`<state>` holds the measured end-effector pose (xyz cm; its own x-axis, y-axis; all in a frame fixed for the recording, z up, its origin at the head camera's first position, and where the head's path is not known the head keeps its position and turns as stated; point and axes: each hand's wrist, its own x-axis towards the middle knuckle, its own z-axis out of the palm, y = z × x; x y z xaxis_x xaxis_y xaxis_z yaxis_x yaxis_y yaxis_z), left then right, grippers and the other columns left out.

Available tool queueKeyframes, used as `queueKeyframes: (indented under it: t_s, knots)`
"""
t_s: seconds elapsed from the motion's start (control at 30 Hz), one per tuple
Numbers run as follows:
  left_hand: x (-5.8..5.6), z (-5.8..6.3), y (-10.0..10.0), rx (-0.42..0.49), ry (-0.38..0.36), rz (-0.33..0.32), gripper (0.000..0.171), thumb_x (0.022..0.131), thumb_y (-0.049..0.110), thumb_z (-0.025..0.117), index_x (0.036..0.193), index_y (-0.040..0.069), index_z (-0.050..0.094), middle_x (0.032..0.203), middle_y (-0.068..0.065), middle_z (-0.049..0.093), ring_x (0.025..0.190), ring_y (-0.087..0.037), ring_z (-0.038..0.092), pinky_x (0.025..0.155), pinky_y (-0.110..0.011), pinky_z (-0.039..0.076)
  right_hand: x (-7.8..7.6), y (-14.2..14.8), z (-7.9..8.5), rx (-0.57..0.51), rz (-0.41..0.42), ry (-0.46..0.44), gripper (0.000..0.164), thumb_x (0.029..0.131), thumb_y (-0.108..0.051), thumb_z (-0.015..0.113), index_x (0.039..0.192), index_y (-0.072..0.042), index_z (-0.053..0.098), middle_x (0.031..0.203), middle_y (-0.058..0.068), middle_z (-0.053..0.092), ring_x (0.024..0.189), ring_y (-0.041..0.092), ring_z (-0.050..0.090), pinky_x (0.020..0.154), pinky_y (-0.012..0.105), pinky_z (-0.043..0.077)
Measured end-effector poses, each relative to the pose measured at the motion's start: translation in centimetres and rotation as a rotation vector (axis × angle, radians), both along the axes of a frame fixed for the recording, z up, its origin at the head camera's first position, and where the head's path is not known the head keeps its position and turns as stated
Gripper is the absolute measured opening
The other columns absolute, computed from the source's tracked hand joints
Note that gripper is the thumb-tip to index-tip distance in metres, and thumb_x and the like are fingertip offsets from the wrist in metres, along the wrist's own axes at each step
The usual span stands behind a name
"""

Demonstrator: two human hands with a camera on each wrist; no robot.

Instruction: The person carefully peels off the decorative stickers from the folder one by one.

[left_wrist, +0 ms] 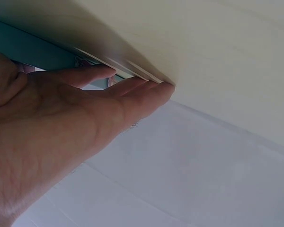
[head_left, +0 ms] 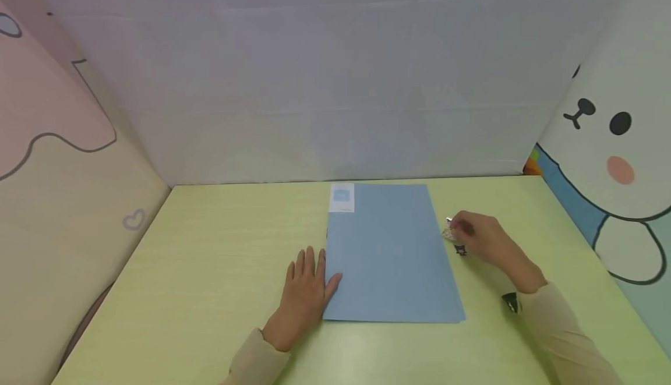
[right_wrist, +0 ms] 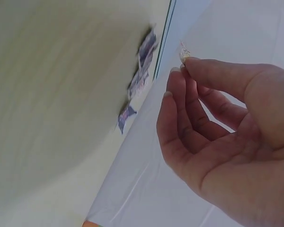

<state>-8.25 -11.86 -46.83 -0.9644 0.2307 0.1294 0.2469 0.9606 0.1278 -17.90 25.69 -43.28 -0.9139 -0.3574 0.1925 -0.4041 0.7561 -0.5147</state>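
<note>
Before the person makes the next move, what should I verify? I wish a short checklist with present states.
1. Blue rectangular folder lies on the pale yellow-green table: ok.
2. Left hand rests at the folder's left edge: ok.
3. Right hand pinches a small, shiny, translucent piece: ok.
4. Front of this piece faces up: cannot tell; too small.
5. Table beside the right hand is free of pieces: not ok; a small dark flat cutout lies there.
6. Dark triangular flat piece is clear of the beige right sleeve: cannot tell; they meet in the head view.
</note>
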Motion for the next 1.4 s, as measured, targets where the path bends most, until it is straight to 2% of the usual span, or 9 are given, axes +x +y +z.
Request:
queueKeyframes:
  t_s: [0.27,0.37,0.57,0.7,0.93,1.27,1.4]
  knots:
    - [-0.2,-0.9,-0.2,0.014,0.039,-0.013,0.063,0.109,0.046,0.042,0.145,-0.006,0.051,0.146,-0.033,0.047,0.136,-0.049,0.045,0.108,-0.060,0.039,0.0,1.2,0.2,0.025,-0.012,-0.020,0.007,0.092,0.003,0.070,0.099,0.002,0.068,0.089,0.009,0.070,0.083,0.025,0.064,0.076,0.045,0.054]
    - [-0.3,-1.1,-0.2,0.004,0.050,-0.009,0.063,0.109,0.046,0.044,0.146,-0.005,0.051,0.146,-0.032,0.048,0.136,-0.048,0.045,0.108,-0.060,0.039,0.1,1.7,0.2,0.031,-0.005,-0.024,0.006,0.092,0.003,0.070,0.098,0.002,0.068,0.090,0.009,0.070,0.083,0.025,0.064,0.076,0.045,0.054]
    - [-0.2,-0.3,0.0,0.016,0.037,-0.008,0.060,0.105,0.040,0.055,0.143,-0.006,0.054,0.144,-0.033,0.050,0.134,-0.048,0.048,0.107,-0.059,0.041,0.4,2.9,0.2,0.058,-0.011,-0.062,0.004,0.092,0.003,0.069,0.095,0.002,0.067,0.091,0.013,0.069,0.083,0.026,0.062,0.076,0.047,0.053]
    - [-0.1,0.3,0.0,0.013,0.009,-0.003,0.060,0.106,0.040,0.053,0.144,-0.006,0.052,0.146,-0.032,0.048,0.136,-0.047,0.046,0.108,-0.059,0.040,0.4,3.4,0.5,0.072,-0.025,-0.109,0.004,0.093,0.002,0.067,0.097,0.002,0.067,0.094,0.014,0.069,0.084,0.027,0.061,0.077,0.048,0.053]
    - [-0.1,0.2,0.0,0.020,0.005,-0.007,0.059,0.106,0.039,0.054,0.144,-0.007,0.052,0.145,-0.033,0.048,0.136,-0.048,0.046,0.108,-0.059,0.040,0.5,4.2,0.7,0.081,-0.043,-0.192,0.004,0.095,-0.001,0.065,0.097,0.003,0.066,0.098,0.019,0.069,0.091,0.034,0.063,0.083,0.055,0.053]
    - [-0.1,0.3,-0.1,0.022,-0.014,-0.006,0.059,0.106,0.038,0.052,0.145,-0.007,0.051,0.146,-0.033,0.047,0.137,-0.048,0.045,0.109,-0.059,0.039,0.5,4.7,0.3,0.097,-0.041,-0.250,0.005,0.096,-0.002,0.064,0.093,0.001,0.064,0.091,0.012,0.066,0.088,0.030,0.061,0.081,0.051,0.051]
    - [0.0,0.4,-0.1,0.020,0.004,-0.012,0.058,0.106,0.038,0.054,0.143,-0.007,0.053,0.145,-0.033,0.048,0.135,-0.048,0.047,0.107,-0.059,0.040,0.5,4.7,0.1,0.098,-0.047,-0.257,0.004,0.095,-0.001,0.065,0.093,0.002,0.064,0.090,0.012,0.066,0.086,0.029,0.060,0.078,0.049,0.051]
